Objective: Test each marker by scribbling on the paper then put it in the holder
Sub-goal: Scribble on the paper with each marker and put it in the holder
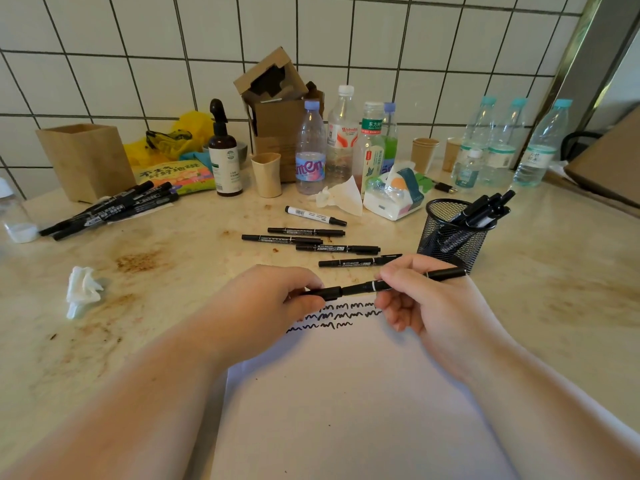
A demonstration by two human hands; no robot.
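Testing progress: partway, judging by how the markers are split between counter and holder.
Far-left pile (114, 209): a heap of black markers lies on the counter (194, 271) in front of a wooden box (86, 161); they look untested, though nothing proves it.
Crumpled tissue (83, 289): lies apart on the stained counter, left of the paper.
Left hand (273, 299): its fingers curl round the cap end of the held marker (363, 287), pinching it just above the scribbles.
Held marker: lies nearly level between both hands, over the top edge of the paper (346, 393); whether the cap is going on or coming off, I cannot tell.
Scribbles (332, 315): several rows of black wavy lines run across the top of the sheet, so a number of markers seem to be tested already.
Loose markers (311, 237): five lie on the counter beyond the paper, one with a white barrel; these probably wait their turn.
Right hand (422, 296): thumb and fingers grip the barrel of the held marker near its middle.
Mesh holder (453, 233): stands right of the loose markers, just beyond the right hand, with several black markers upright in it, likely the finished ones.
Left to do: the held marker, the five loose ones and the far-left pile.
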